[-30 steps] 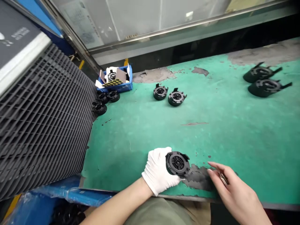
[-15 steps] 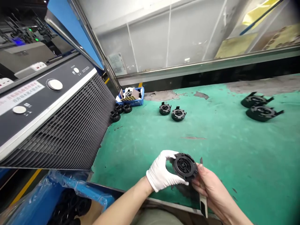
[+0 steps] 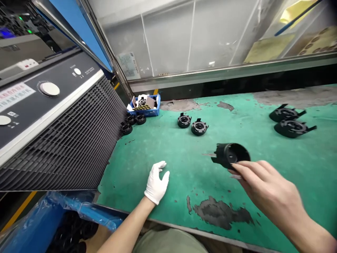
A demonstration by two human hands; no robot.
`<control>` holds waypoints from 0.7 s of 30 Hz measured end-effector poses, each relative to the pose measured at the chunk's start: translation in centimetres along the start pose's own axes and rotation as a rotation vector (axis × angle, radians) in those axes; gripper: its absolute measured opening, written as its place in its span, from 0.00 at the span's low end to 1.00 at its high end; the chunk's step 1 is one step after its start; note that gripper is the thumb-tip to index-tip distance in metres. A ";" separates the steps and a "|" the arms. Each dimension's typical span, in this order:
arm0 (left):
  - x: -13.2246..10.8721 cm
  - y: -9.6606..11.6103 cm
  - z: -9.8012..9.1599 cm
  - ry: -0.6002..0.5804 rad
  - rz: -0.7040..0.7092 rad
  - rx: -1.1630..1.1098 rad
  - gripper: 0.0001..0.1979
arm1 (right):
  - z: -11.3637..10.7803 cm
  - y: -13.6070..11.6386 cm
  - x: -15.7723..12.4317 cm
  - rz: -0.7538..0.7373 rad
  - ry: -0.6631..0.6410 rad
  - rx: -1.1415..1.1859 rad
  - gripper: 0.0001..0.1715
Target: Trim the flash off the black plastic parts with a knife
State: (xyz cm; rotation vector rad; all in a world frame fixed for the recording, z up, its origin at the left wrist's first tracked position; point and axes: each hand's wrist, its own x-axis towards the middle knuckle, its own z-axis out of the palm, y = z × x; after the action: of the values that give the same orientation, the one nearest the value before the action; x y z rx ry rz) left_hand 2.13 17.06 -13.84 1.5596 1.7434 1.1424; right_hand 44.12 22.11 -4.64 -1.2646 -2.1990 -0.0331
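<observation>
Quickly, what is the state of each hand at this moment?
Left hand: open, gloved, holding nothing, above the green table.
Right hand: bare, fingertips on the black round part; a firm grip cannot be told.

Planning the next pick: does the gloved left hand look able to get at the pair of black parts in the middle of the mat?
Probably yes. The left hand is open and holds nothing, and only bare green mat lies between it and the pair.
</observation>
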 end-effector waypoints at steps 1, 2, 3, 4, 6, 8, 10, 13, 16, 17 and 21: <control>-0.1 0.0 0.1 0.002 -0.001 0.003 0.19 | -0.1 0.0 0.1 0.130 0.022 0.097 0.12; -0.2 0.1 0.2 0.001 -0.002 0.004 0.19 | -0.1 -0.2 0.1 0.278 0.030 0.219 0.10; -0.3 0.1 0.2 -0.003 -0.005 0.004 0.20 | 0.2 -0.4 0.2 0.417 0.016 0.345 0.14; -0.4 0.3 0.2 -0.010 -0.009 0.002 0.21 | 0.6 -0.8 0.3 0.528 -0.011 0.457 0.21; -0.9 0.8 0.2 -0.037 -0.012 -0.004 0.27 | 1.8 -2.0 0.5 0.659 -0.068 0.605 0.34; -1.3 2.0 0.7 -0.095 0.009 -0.026 0.44 | 3.3 -4.3 0.5 0.751 -0.110 0.731 0.41; -1.5 3.6 1.6 -0.182 0.052 -0.062 0.67 | 5.1 -7.4 0.3 0.847 -0.154 0.876 0.45; -0.7 5.8 2.7 -0.244 0.042 -0.053 0.78 | 8.1 -12.1 -0.3 0.935 -0.267 1.032 0.50; 1.1 6.3 1.5 -0.263 -0.041 0.062 0.61 | 9.9 -14.0 -0.8 0.971 -0.378 1.078 0.56; 1.7 6.1 0.6 -0.304 -0.048 0.106 0.57 | 10.1 -13.8 -1.0 0.971 -0.393 1.069 0.58; 3.0 4.8 -2.8 -0.449 -0.043 0.228 0.59 | 9.2 -9.8 -1.5 0.917 -0.260 0.915 0.58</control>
State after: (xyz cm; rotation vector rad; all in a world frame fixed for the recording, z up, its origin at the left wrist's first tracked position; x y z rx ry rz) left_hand 1.73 19.20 -7.93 1.7380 1.6254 0.5269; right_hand 32.48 18.33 -10.36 -1.5677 -1.2795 1.3676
